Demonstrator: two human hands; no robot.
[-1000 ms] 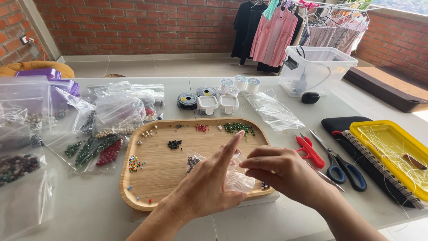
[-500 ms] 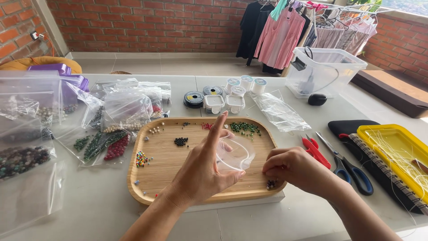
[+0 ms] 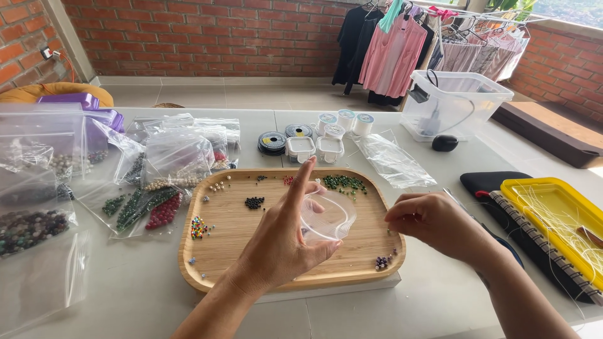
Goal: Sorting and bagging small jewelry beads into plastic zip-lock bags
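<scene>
Your left hand [image 3: 282, 248] now holds a small clear bag [image 3: 326, 216] up over the middle of the tray [image 3: 276, 282], fingers curled round it, forefinger pointing up. A moment ago both hands met there; your right hand [image 3: 433, 223] has drawn off to the tray's right edge, fingertips pinched together, though whether on a bead I cannot tell. Purple beads [image 3: 383, 260] lie near it.

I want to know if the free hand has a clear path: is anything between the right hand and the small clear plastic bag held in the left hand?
Nothing visible does. The right hand hovers beside the small clear plastic bag pinched in the left hand, with only bare wooden tray below the gap.
</scene>
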